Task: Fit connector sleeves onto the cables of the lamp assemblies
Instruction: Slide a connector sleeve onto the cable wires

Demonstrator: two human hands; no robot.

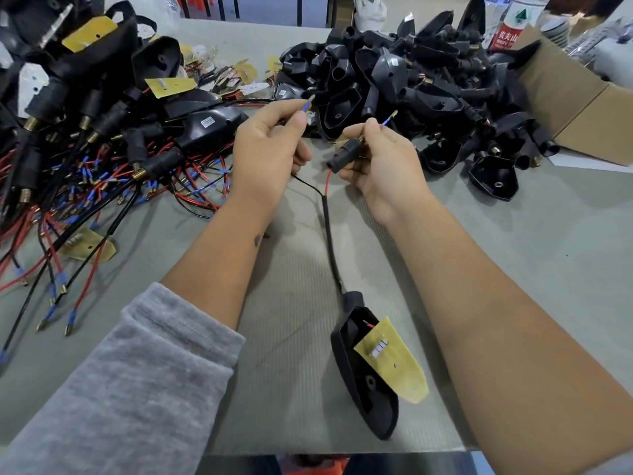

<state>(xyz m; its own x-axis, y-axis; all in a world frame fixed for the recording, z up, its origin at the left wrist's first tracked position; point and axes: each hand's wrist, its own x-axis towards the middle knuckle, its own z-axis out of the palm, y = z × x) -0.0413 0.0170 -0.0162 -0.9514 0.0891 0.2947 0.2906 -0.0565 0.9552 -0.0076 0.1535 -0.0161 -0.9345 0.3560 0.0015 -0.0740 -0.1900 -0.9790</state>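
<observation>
A worker's left hand pinches a blue-tipped brass wire terminal; the right hand pinches another terminal threaded through a black cylindrical connector sleeve

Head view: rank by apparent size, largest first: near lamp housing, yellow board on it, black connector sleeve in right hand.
1. Lamp housing
2. Yellow board
3. Black connector sleeve, held by the right hand

The sleeve is farther from the camera, so its true size is less sure.

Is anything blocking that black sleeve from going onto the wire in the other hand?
Nothing visible does. The sleeve sits in the right hand; the left hand holds its wire tip up, with open air between them.
</observation>
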